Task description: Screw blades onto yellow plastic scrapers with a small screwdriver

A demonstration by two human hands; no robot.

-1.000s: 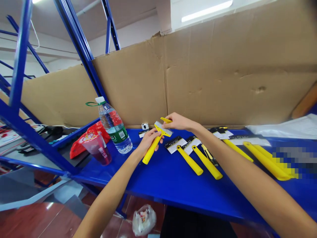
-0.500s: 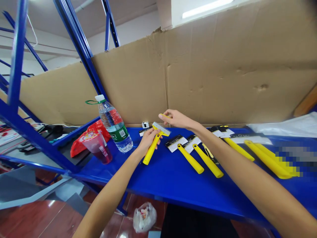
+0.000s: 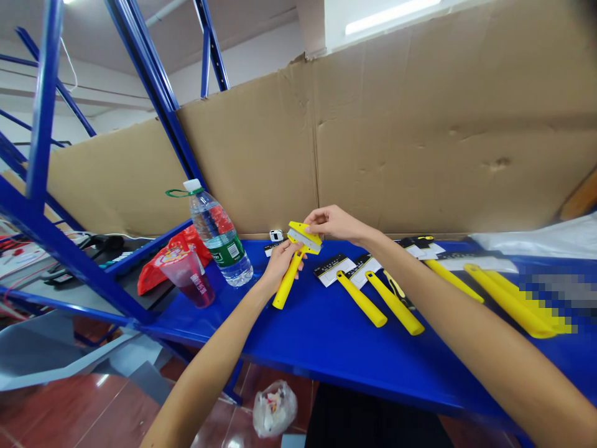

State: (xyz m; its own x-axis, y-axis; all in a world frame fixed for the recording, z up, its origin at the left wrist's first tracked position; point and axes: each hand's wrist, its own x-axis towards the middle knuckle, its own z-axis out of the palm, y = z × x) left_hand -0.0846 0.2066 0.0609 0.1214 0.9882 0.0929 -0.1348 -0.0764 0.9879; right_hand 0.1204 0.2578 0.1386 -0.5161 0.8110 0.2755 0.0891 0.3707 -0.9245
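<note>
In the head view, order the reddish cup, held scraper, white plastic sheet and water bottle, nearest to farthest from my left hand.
From your left hand:
1. Held scraper: in its grip.
2. Water bottle: to its left.
3. Reddish cup: farther left, past the bottle.
4. White plastic sheet: far right.

Left hand [image 3: 280, 262] and right hand [image 3: 330, 222] close together at mid-view, both bare.
The left forearm [image 3: 219, 345] slants up and rightward from the lower edge, its hand curled in a grip, thumb on top. The right forearm [image 3: 436, 295] reaches in from the lower right, its hand slightly higher, back uppermost, fingers bent and drawn toward the thumb in a pinch.
</note>
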